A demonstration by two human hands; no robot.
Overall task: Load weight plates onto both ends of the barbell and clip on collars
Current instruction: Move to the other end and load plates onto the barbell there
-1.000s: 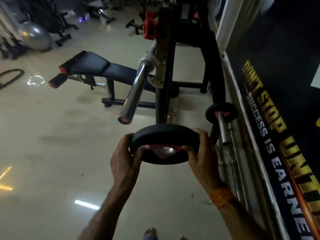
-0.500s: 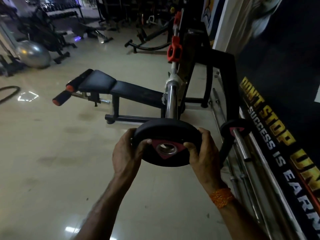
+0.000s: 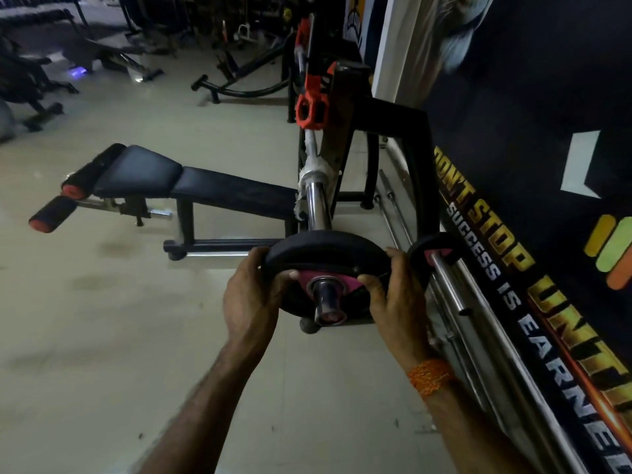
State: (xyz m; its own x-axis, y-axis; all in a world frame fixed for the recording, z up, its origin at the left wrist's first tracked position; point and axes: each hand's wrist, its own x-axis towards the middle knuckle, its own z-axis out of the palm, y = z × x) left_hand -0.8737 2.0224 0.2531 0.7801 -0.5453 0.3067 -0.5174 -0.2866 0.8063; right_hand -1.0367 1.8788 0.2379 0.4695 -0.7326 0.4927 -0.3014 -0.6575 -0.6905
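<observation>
Two hands hold the weight plate (image 3: 325, 265) by its rim, the left hand (image 3: 251, 299) and right hand (image 3: 393, 295) clenched on opposite edges, with the barbell (image 3: 316, 206) sleeve's end poking through the bore. The plate sits only at the tip of the sleeve — if either hand eased off now, or the plate tilted, it would likely bind on the steel or slip off toward the floor. The plate is a matte black rubbery disc with a pink hub; the sleeve is polished chrome. Orange collars (image 3: 312, 109) wait clipped farther along the bar, well apart.
</observation>
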